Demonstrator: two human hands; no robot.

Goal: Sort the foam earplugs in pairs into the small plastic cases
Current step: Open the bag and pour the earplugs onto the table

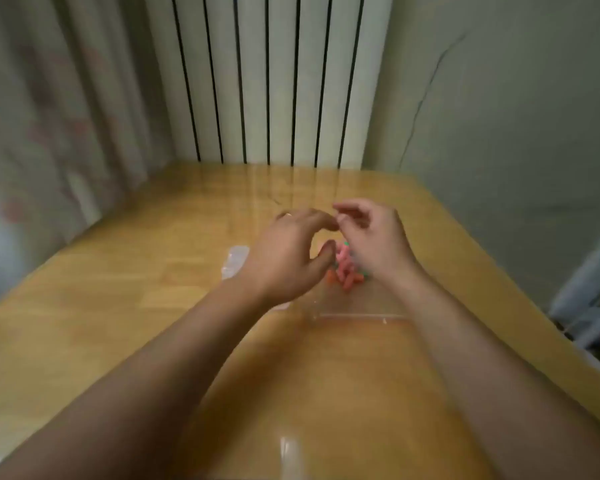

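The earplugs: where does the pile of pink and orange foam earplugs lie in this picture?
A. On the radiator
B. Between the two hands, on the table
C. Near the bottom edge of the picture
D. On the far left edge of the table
B: the earplugs lie on the wooden table, between the left hand and the right hand.

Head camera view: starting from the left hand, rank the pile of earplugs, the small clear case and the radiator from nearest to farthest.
From the left hand:
1. Earplugs, a pink-orange pile just right of its thumb.
2. Small clear case, on the table just left of the hand; close to the earplugs in rank.
3. Radiator, against the wall beyond the table.
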